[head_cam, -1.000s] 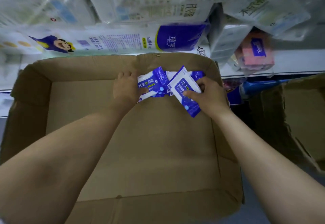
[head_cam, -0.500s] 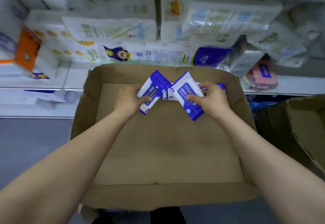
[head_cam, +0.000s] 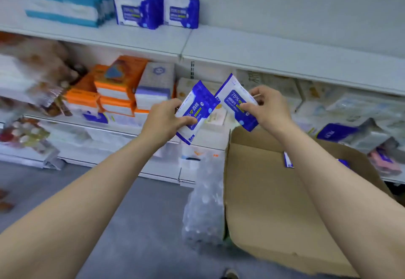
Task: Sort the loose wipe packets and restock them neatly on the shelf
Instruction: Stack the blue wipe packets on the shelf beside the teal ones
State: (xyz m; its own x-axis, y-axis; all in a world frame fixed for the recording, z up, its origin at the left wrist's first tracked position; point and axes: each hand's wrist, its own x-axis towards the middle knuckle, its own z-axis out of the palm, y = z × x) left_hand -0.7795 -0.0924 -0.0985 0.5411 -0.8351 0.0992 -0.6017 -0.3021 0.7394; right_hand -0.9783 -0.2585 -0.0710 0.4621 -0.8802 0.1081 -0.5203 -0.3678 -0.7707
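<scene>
right packet [head_cam: 237, 103]: "75%", "Alcohol Wipes" | left packet [head_cam: 198, 108]: "Wipes" (rest partly hidden)

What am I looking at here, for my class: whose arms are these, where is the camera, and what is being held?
No machine here: a person wears a camera on the head, looking forward and down, so you see their own bare arms. The left hand grips one blue and white wipe packet; the right hand pinches a second packet. Both packets are raised in front of store shelves. Matching blue packs stand on the top shelf. Below on the right is an open cardboard box, with a little more blue packaging showing inside, mostly hidden by the right arm.
</scene>
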